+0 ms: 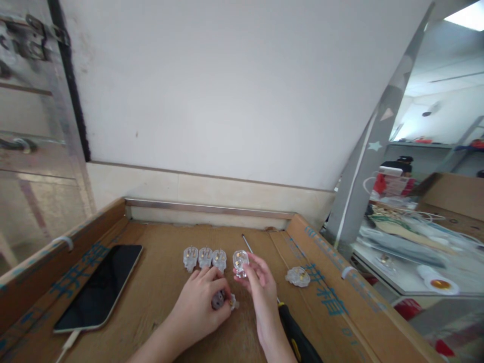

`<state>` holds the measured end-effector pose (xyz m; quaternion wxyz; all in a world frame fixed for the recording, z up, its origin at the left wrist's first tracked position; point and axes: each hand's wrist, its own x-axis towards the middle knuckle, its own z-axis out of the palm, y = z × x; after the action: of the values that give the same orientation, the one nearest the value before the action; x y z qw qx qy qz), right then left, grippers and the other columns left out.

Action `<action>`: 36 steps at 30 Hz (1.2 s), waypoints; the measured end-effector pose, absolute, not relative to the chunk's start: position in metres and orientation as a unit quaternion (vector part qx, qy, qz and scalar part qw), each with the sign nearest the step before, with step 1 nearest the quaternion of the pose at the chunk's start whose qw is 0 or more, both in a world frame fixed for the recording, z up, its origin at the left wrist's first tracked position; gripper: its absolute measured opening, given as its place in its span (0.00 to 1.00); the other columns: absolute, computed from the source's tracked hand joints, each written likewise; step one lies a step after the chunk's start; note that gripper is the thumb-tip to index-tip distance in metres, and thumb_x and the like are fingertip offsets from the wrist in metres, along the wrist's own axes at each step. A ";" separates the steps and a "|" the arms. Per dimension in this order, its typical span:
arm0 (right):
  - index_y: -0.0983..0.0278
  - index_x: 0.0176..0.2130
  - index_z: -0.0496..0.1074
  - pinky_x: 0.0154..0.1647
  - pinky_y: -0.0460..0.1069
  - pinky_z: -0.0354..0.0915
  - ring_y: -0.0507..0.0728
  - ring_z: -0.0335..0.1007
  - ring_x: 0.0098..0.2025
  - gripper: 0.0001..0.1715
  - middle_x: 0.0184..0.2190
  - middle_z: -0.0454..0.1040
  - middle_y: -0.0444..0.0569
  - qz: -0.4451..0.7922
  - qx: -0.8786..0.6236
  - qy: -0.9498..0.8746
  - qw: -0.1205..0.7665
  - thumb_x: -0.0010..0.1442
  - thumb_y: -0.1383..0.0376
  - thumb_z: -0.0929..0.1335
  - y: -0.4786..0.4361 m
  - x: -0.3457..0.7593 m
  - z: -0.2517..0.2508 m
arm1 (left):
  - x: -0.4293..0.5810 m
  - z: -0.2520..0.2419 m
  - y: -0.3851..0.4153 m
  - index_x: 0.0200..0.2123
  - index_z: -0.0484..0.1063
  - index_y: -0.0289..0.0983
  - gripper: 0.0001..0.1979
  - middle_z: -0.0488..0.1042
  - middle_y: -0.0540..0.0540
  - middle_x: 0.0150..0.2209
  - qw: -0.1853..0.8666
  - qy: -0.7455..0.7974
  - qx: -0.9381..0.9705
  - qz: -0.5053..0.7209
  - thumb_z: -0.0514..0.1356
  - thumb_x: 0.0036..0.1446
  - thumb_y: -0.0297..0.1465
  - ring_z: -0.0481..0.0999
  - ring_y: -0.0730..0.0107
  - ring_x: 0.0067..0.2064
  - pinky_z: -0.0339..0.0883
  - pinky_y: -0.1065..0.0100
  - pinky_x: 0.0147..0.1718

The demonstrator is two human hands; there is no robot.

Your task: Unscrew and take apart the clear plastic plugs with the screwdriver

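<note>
In my right hand [261, 285] is a clear plastic electrical plug [241, 259] with brass parts showing inside, pinched between thumb and fingers. My left hand [202, 297] is curled over the cardboard with its fingers closed round a grey round part [218, 300]. Close to its thumb tip shows a small clear piece with a bit of brass [233, 302], partly hidden by the fingers. Just beyond that hand stand three similar clear plugs in a row, the middle one [205, 256] between its neighbours. Off to the right lies another clear plug piece [298, 277].
A screwdriver [297, 333] with a black and yellow handle lies beneath my right wrist, its shaft pointing away. At left rests a phone [100, 287] with a white cable. Raised cardboard sides [321, 262] border the work surface. A cluttered table [401, 272] stands at far right, with a person behind.
</note>
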<state>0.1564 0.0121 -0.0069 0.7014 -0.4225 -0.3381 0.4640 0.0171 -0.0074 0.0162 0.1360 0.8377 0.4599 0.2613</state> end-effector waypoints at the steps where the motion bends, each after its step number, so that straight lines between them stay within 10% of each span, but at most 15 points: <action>1: 0.64 0.38 0.69 0.26 0.48 0.70 0.56 0.72 0.27 0.27 0.28 0.73 0.46 0.467 -0.423 -0.339 0.699 0.40 0.55 0.75 0.012 0.157 -0.007 | 0.017 0.017 -0.005 0.28 0.74 0.42 0.05 0.73 0.49 0.35 0.144 0.459 0.838 0.258 0.59 0.46 0.28 0.71 0.63 0.39 0.62 0.65 0.40; 16: 0.63 0.36 0.71 0.24 0.48 0.69 0.55 0.71 0.27 0.26 0.28 0.74 0.46 0.485 -0.410 -0.309 0.708 0.38 0.55 0.76 0.016 0.158 -0.011 | 0.030 0.042 0.016 0.22 0.75 0.40 0.10 0.77 0.47 0.28 0.100 0.382 0.911 0.124 0.60 0.42 0.19 0.77 0.60 0.30 0.68 0.65 0.31; 28: 0.64 0.37 0.71 0.22 0.47 0.69 0.54 0.71 0.25 0.25 0.28 0.75 0.46 0.487 -0.407 -0.307 0.709 0.38 0.57 0.76 0.014 0.156 -0.007 | 0.016 0.026 0.020 0.42 0.68 0.38 0.12 0.72 0.50 0.29 0.330 0.414 0.733 0.427 0.50 0.58 0.34 0.71 0.71 0.31 0.65 0.72 0.30; 36: 0.64 0.38 0.70 0.22 0.46 0.69 0.54 0.71 0.24 0.27 0.27 0.74 0.45 0.516 -0.394 -0.321 0.690 0.39 0.57 0.76 0.014 0.157 -0.009 | 0.014 0.009 0.027 0.36 0.69 0.37 0.14 0.74 0.47 0.31 0.432 0.416 0.613 0.514 0.52 0.55 0.40 0.74 0.67 0.33 0.67 0.69 0.31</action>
<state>0.1568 0.0144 -0.0091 0.6898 -0.3937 -0.3207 0.5161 0.0140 0.0273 0.0090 0.4323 0.6134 0.4160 0.5136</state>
